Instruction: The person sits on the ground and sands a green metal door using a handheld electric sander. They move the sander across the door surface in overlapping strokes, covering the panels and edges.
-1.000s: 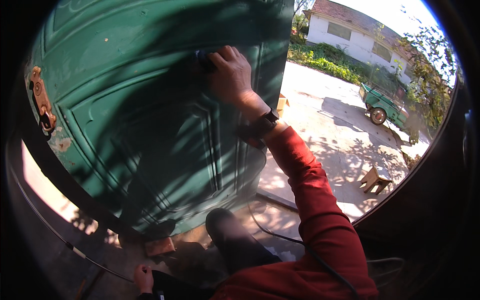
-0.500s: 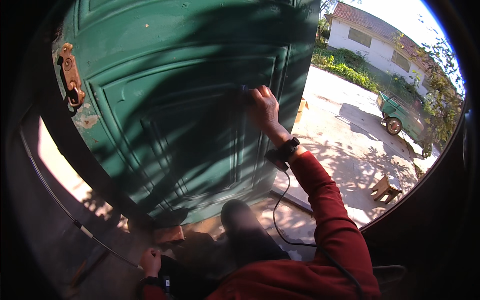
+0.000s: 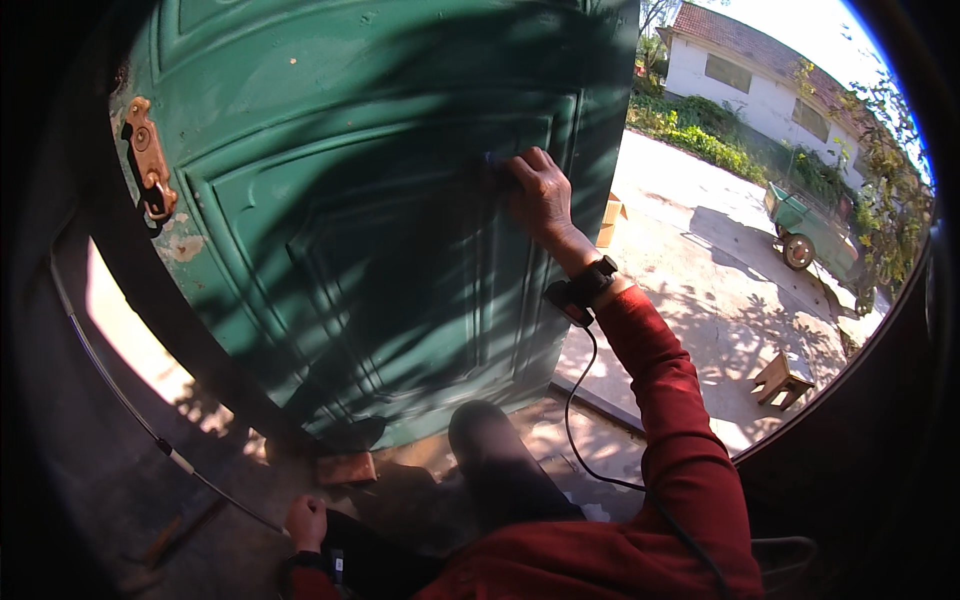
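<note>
My hands are working well apart, the right hand reaching up and closing its bent fingers on a small dark object with a bluish edge, which I am holding against or just before the upper right of the green door's framed panel; its shape is mostly disappearing into shadow; the left hand is curling low by my leg, near the end of a thin, shiny rod, and I cannot tell whether it is gripping that; the painted door is showing smooth, glossy moulding in nested, angular frames, while its edge is flaking to bare patches around a rusty, coppery handle plate; a rough reddish brick is lying at the door's foot; a black cable is hanging in a loop from the dark band at my right wrist; compared with a second ago, my right hand is sitting lower on the panel, nearer the inner frame, and the loop is showing more fully.
</note>
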A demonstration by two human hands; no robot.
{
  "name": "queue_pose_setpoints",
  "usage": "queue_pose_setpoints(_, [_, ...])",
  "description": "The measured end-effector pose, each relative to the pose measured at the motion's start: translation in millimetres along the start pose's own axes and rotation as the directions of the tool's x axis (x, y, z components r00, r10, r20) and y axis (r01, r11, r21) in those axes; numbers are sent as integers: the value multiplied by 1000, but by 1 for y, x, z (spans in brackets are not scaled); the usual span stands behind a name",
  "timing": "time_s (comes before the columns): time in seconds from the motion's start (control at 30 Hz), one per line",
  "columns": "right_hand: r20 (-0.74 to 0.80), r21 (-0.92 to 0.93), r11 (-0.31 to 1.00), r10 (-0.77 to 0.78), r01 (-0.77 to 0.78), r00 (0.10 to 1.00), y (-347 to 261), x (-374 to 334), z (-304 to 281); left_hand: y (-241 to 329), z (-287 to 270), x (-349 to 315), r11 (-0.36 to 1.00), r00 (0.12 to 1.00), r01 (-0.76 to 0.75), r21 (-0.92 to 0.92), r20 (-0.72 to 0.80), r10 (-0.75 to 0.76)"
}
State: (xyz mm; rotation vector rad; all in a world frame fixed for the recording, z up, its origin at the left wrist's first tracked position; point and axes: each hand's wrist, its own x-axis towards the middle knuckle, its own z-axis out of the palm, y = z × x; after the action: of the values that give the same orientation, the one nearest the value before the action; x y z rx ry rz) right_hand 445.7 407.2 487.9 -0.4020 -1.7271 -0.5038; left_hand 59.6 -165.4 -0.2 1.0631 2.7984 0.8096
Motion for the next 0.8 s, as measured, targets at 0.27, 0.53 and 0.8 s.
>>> queue_pose_setpoints(0.27, [10,-208,974,-90,90,996,65,68,-35,7,-10,-8,999,999,42,-33,27,-41])
queue_pose_setpoints(0.53, [-22,-160,979,122,-124,992,35,-29,5,5,-4,-2,995,997,60,-76,56,-56])
queue_pose_setpoints(0.8, [-191,-115,965,213,-238,958,60,22,-23,2,-3,-1,994,997,62,-88,40,-59])
